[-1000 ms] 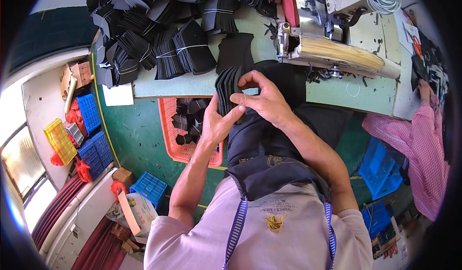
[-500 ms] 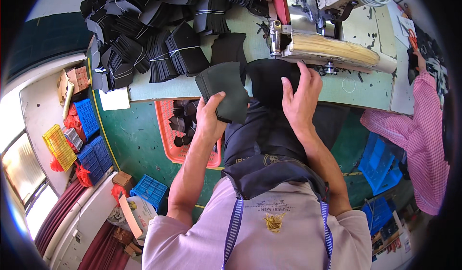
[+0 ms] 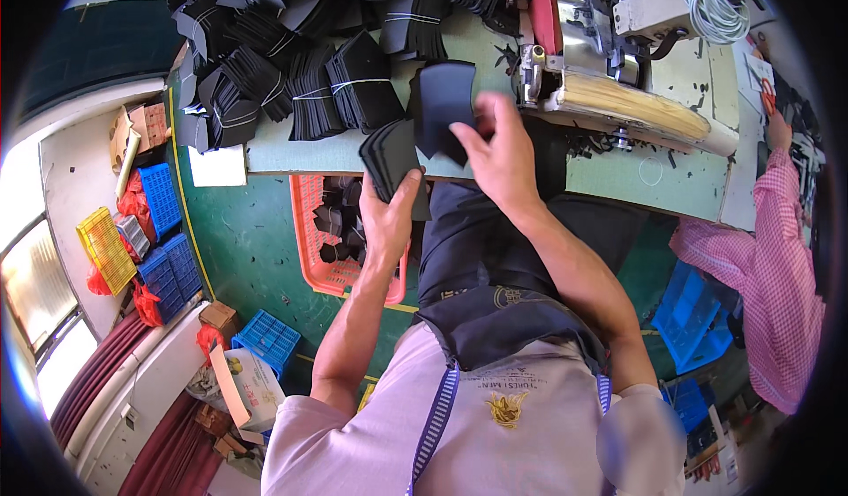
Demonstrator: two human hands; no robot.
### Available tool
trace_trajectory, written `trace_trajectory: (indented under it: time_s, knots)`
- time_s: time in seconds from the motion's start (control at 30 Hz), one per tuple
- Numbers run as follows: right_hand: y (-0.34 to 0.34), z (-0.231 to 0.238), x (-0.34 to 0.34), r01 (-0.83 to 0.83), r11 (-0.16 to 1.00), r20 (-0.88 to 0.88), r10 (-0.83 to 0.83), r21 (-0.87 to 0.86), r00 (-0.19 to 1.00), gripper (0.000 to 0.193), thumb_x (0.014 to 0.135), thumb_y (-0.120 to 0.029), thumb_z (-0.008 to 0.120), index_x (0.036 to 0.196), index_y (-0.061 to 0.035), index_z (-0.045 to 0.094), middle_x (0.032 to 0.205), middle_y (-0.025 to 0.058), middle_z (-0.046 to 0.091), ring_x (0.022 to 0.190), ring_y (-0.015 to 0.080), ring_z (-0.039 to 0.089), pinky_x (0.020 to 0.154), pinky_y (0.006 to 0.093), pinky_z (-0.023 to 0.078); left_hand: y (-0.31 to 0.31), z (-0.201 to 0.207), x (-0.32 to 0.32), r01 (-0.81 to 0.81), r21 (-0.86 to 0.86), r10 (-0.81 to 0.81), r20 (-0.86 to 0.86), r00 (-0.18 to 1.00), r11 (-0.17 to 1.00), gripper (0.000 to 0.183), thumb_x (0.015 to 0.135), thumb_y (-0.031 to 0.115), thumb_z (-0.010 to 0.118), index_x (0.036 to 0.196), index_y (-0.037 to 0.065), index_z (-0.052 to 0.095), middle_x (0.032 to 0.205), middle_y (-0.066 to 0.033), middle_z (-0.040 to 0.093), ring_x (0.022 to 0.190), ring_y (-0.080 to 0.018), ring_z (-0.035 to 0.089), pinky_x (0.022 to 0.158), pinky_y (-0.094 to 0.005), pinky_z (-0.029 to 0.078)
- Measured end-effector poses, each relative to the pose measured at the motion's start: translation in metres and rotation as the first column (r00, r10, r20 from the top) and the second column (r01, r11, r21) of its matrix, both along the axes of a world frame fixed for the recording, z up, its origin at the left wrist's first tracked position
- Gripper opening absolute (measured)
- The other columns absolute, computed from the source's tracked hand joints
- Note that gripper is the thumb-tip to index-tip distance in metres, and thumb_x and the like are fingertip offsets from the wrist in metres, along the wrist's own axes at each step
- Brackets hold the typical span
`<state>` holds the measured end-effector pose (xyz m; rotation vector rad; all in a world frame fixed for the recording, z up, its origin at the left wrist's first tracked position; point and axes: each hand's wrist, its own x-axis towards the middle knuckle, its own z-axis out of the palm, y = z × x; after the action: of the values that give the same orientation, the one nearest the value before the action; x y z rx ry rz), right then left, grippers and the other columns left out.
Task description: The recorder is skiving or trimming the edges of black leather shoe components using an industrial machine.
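My left hand is closed around a small stack of dark grey, curved-edge sheet pieces, thumb on their near side, just in front of the table edge. Beside it, my right hand has thumb and fingers apart, the fingers slightly blurred. Its thumb tip overlaps the edge of a single black sheet piece, which lies over another dark piece on the table. More black material hangs at the table edge below the machine, partly behind my right hand.
Banded bundles of black pieces crowd the table's far left. A machine with a worn yellowish guard stands right of my hands, with black scraps around it. An orange basket sits below. At the right is a person in a pink checked sleeve.
My right hand has moved left from the machine side to the single black piece, which now covers the piece on the table. The left hand's stack has tilted more upright.
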<state>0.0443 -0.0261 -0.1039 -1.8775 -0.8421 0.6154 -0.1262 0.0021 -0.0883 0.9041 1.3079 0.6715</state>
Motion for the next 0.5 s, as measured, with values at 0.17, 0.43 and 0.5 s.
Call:
trace_trajectory:
  time_s: [0.17, 0.43, 0.5]
  knots:
    - [-0.005, 0.009, -0.004, -0.289, 0.953, -0.097, 0.297, 0.092, 0.95, 0.053, 0.077, -0.034, 0.085, 0.107, 0.0004, 0.057, 0.097, 0.0168, 0.062, 0.094, 0.0334, 0.061, 0.088, 0.0422, 0.048, -0.003, -0.001, 0.003, 0.336, 0.143, -0.282, -0.302, 0.911, 0.931, 0.055, 0.085, 0.021, 0.077, 0.127, -0.006, 0.054, 0.1, -0.0138, 0.071, 0.09, -0.0187, 0.068, 0.082, -0.0339, 0.054]
    - [-0.024, 0.015, 0.001, -0.234, 0.969, -0.79, 0.204, 0.078, 0.579, 0.03, 0.087, -0.021, 0.079, 0.097, -0.0001, 0.061, 0.095, 0.0077, 0.067, 0.085, 0.0167, 0.063, 0.079, 0.0305, 0.051, -0.005, 0.011, 0.004, 0.457, 0.003, -0.45, -0.168, 0.877, 0.889, 0.065, 0.088, 0.034, 0.077, 0.134, -0.005, 0.053, 0.112, -0.0135, 0.07, 0.101, -0.017, 0.065, 0.09, -0.0318, 0.051]
    - [-0.027, 0.02, 0.0, -0.09, 0.994, -0.87, 0.101, 0.066, 0.482, 0.02, 0.093, -0.016, 0.07, 0.098, -0.0004, 0.059, 0.089, 0.0084, 0.065, 0.082, 0.0164, 0.062, 0.073, 0.0299, 0.049, -0.004, 0.013, 0.007, 0.442, -0.049, -0.444, -0.078, 0.893, 0.896, 0.045, 0.099, 0.028, 0.065, 0.13, -0.004, 0.055, 0.111, -0.0111, 0.067, 0.098, -0.0151, 0.066, 0.086, -0.0301, 0.055]
